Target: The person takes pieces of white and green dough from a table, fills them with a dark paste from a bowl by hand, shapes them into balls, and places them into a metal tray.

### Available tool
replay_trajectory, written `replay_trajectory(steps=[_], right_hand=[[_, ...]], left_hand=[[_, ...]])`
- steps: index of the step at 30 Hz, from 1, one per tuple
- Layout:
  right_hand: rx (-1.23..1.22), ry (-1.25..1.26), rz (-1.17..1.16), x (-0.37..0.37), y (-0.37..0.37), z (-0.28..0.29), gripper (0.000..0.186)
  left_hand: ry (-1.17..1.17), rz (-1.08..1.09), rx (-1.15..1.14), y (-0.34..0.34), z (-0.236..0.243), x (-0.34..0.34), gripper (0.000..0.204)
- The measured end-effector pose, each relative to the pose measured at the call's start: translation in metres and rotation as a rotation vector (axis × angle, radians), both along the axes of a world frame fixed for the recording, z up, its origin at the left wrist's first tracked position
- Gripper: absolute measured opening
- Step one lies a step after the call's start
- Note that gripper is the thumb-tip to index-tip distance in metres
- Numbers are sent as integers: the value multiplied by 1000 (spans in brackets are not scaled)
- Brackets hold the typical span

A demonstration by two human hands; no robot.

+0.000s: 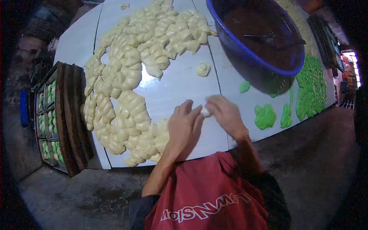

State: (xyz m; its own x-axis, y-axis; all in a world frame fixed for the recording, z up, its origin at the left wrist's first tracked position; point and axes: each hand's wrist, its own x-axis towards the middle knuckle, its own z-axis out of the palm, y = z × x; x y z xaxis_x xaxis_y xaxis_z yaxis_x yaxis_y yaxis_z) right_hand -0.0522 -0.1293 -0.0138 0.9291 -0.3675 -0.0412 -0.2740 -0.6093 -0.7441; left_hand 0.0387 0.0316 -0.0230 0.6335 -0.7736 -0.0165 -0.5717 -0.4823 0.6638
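Observation:
A small piece of white dough (206, 112) sits between the fingertips of both hands, just above the white tabletop. My left hand (184, 122) has its fingers bent and bunched, with the tips against the piece's left side. From the right, my right hand (227, 114) pinches the same piece; its fingers are slightly blurred. A single lump of pale dough (203, 69) lies on the table just beyond my hands. To the left spreads a broad mass of cream-coloured dough pieces (130, 115), stuck together in clusters.
A large blue-rimmed tub (245, 50) with a dark inside stands at the far right. Green dough patches (265, 116) lie near it, with a bigger green mass (312, 86) beyond. Stacked trays (57, 122) holding green and white pieces stand at the table's left edge.

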Motion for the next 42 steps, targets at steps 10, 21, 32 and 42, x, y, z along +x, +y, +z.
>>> replay_trajectory(steps=[10, 21, 32, 42], right_hand=[[-245, -186, -91, 96, -55, -30, 31], [1058, -189, -224, 53, -15, -9, 28], [874, -260, -314, 54, 2, 19, 25], [-567, -145, -173, 61, -37, -26, 35]], left_hand=[[152, 101, -230, -1, -12, 18, 53], [967, 335, -609, -35, 36, 44, 27], [827, 334, -694, 6, 28, 63, 63], [479, 661, -342, 102, 39, 51, 36]])
